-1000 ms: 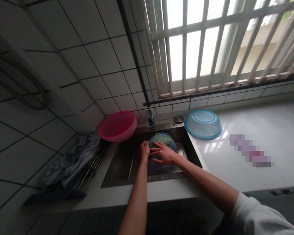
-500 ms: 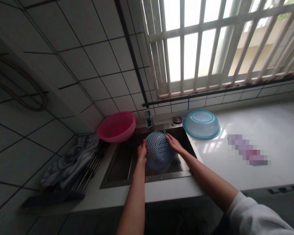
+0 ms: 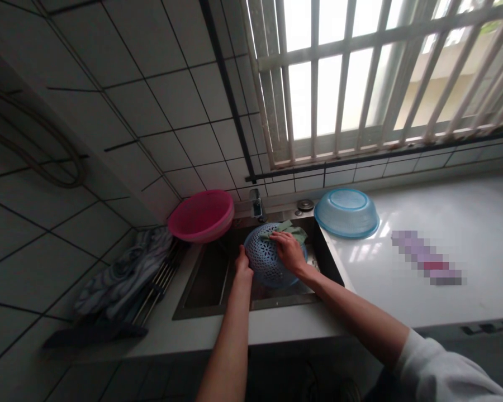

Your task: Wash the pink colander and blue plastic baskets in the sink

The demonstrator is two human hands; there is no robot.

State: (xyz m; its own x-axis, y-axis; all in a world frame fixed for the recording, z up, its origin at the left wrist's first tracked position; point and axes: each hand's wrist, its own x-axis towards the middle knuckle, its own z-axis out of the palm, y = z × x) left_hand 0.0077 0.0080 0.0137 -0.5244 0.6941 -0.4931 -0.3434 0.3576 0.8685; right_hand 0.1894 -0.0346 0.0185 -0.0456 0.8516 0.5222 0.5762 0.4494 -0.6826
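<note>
A light-blue plastic colander (image 3: 265, 258), its holes in flower-like patterns, is held over the metal sink (image 3: 207, 273). My left hand (image 3: 243, 262) grips its left rim. On its upper right side my right hand (image 3: 288, 250) presses a green cloth (image 3: 291, 229) against the perforated surface. The right fingers lie over the cloth, and part of it sticks out behind them. The faucet (image 3: 256, 204) stands just behind the colander.
A pink basin (image 3: 201, 216) rests at the sink's back left corner. An upturned clear blue basin (image 3: 346, 213) sits on the white counter (image 3: 423, 206) to the right. Striped cloth (image 3: 117, 273) lies over a metal rack at the left. A barred window is behind.
My right hand has moved from the colander's upper right rim onto its surface, and more of the green cloth shows. The colander has tilted slightly; my left hand keeps its hold.
</note>
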